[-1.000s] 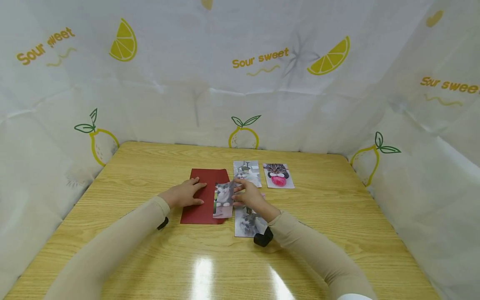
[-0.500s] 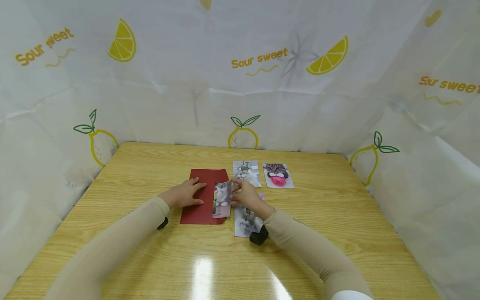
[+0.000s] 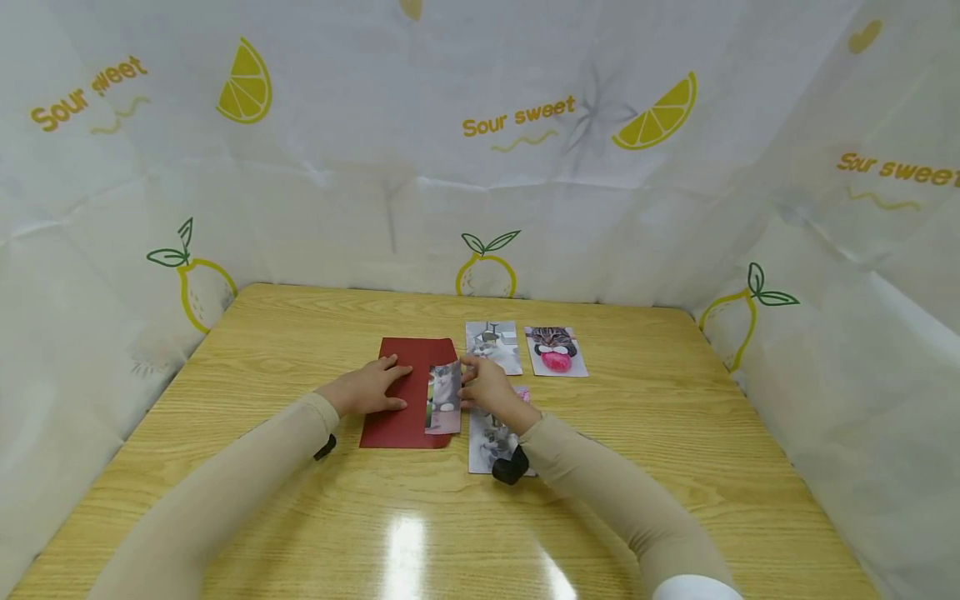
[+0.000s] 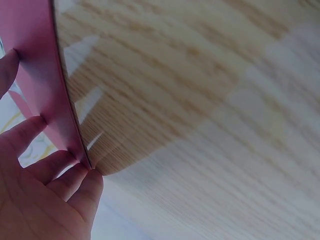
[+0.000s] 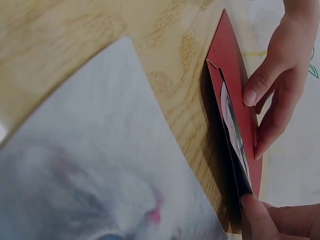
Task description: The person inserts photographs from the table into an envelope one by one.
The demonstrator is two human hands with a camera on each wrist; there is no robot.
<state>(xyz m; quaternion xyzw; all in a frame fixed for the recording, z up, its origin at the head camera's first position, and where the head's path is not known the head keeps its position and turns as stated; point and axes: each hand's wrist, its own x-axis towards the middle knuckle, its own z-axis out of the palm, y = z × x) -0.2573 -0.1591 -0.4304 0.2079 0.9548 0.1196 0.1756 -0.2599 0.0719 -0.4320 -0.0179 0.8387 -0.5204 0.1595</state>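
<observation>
A red envelope (image 3: 401,350) lies on the table with its flap side to the right. My left hand (image 3: 367,388) rests on it with fingers spread, and the left wrist view has the fingertips along the envelope's edge. A cat photo (image 3: 444,400) sits at the envelope's opening, its left part hidden inside. At the photo's right edge, my right hand (image 3: 491,390) pinches it between thumb and fingers. In the right wrist view, the photo (image 5: 231,120) shows as a thin strip in the gaping opening, with the thumb (image 5: 257,215) at the lower end.
Another cat photo (image 3: 491,450) lies under my right wrist, partly covered by the black wrist camera (image 3: 510,468). Further back are a grey-white cat photo (image 3: 504,342) and a photo of a tabby with a pink ball (image 3: 557,354). A printed white curtain (image 3: 337,225) stands behind the table.
My right hand has moved slightly left with the cat photo, and less of the photo shows at the opening. The left hand has stayed in place on the envelope.
</observation>
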